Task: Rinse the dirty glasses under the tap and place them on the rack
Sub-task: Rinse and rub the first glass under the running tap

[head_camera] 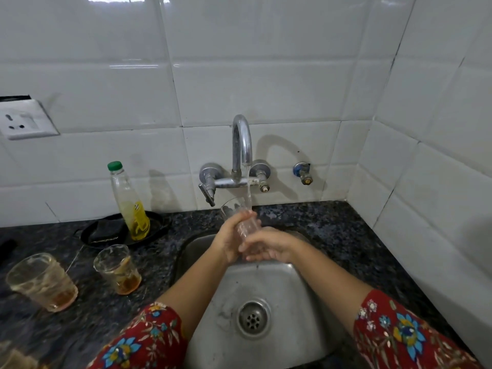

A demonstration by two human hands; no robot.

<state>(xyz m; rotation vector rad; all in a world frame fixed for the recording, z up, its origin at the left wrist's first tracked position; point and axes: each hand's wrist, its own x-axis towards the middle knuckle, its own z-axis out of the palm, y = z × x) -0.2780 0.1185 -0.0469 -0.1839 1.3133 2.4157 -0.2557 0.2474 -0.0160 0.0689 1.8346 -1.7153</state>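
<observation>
A clear glass (235,209) is tilted under the running stream from the chrome tap (241,145), above the steel sink (269,288). My left hand (231,235) wraps around the glass's side. My right hand (269,246) cups its lower end from the right. Two dirty glasses with brown dregs stand on the dark counter at the left: one (118,269) near the sink, another (41,282) farther left. No rack is in view.
A green-capped bottle of yellow liquid (130,206) stands in a black dish (106,233) with a dark scrub pad, left of the tap. A wall socket (25,119) is at the far left. White tiled walls close the back and right.
</observation>
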